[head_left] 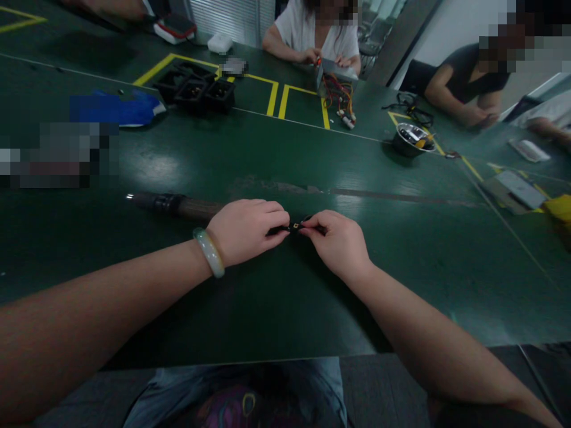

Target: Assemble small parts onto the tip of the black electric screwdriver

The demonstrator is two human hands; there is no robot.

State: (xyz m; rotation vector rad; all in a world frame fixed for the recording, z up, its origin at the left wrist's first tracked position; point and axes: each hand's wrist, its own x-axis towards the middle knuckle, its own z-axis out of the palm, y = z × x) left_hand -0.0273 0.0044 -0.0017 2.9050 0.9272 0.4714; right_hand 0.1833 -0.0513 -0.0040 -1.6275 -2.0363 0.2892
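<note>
Pinching the small black part [295, 226] low over the near middle of the desk [276, 148], I have my left hand [245, 230] and right hand [338, 239] each with grip clamped on it, and I judge an uneven pull could flick it loose onto the dark top.

On the table [285, 154], the left hand [245, 232] and right hand [336, 241] meet near the front edge, a small part [295, 226] pinched between their fingertips; a long tool [169, 204] lies leftward from under the left hand; behind, far left, stands a compartment tray [196, 89]; a wired box [336, 80] lies at the far edge; a bowl [410, 139] sits to its right, nearer.
</note>
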